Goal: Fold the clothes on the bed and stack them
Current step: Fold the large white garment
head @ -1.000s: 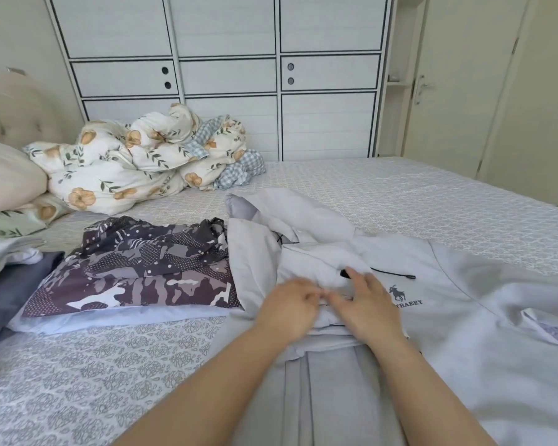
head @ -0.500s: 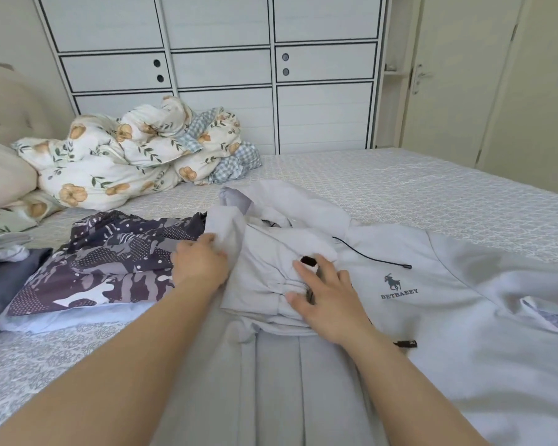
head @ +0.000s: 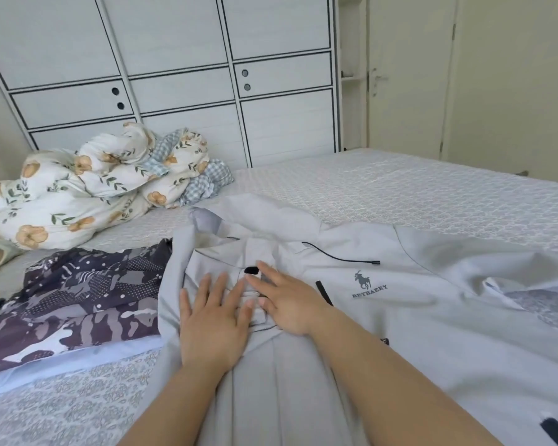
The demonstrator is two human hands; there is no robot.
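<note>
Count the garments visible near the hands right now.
2: a grey hooded jacket spread under both hands, and a camouflage-print garment lying to its left. More may be out of view at the left edge.

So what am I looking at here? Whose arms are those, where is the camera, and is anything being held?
There is no machine here: the arms belong to a person wearing a wide-angle camera on the head, so the single picture looks forward and down over their own hands. They are folding clothes on a bed. Spread in front of them is a light grey hooded jacket with a small horse logo and a black drawstring. The left hand lies flat on it with fingers spread, and the right hand lies beside it, fingers straight, on the same fabric. Neither grips anything; they seem to be pressing or smoothing the cloth. To the left lies a dark patterned garment, partly under the jacket's edge. Further back sits a bundled floral quilt, with a white wardrobe behind.
</note>
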